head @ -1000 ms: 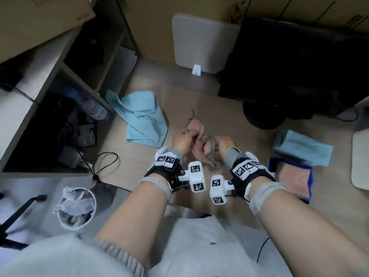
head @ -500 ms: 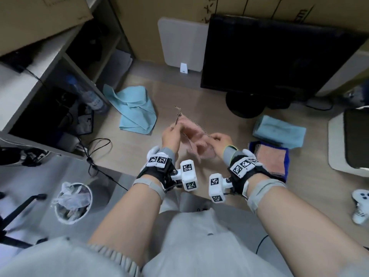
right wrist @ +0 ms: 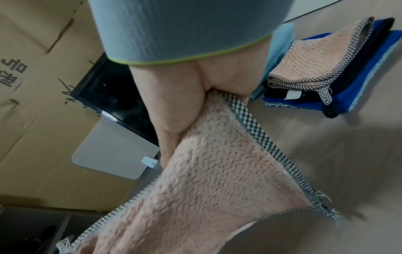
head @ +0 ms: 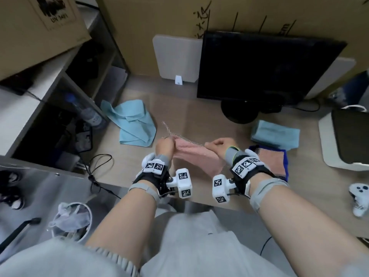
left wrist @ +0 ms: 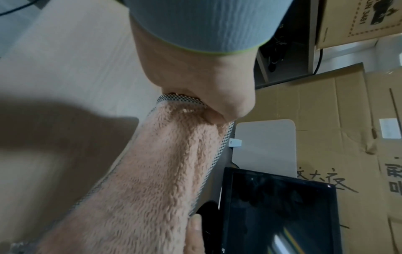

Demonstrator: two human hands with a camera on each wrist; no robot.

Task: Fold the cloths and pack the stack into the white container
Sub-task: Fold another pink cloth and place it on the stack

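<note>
A fluffy pink cloth (head: 192, 154) with a checked hem is stretched above the wooden desk between both hands. My left hand (head: 164, 144) grips its left end, fingers curled round the hem (left wrist: 195, 108). My right hand (head: 218, 144) grips the right end (right wrist: 195, 123). The cloth (left wrist: 152, 171) sags slightly in between (right wrist: 217, 171). An unfolded light-blue cloth (head: 133, 121) lies at the left. A folded light-blue cloth (head: 274, 133) lies at the right. In front of it sits a stack (head: 272, 160) of folded pink on dark blue cloths (right wrist: 315, 60). The white container (head: 324, 140) stands at the far right.
A black monitor (head: 259, 66) on a round foot stands at the back of the desk. Cardboard boxes lean behind it. A shelf with a water bottle (head: 87, 113) and cables borders the left. A white game controller (head: 359, 196) lies front right. A bin (head: 69, 220) stands below left.
My hands have moved apart, pulling the bunched pink cloth out into a stretched strip. The head view has tilted up, showing the monitor and the white container.
</note>
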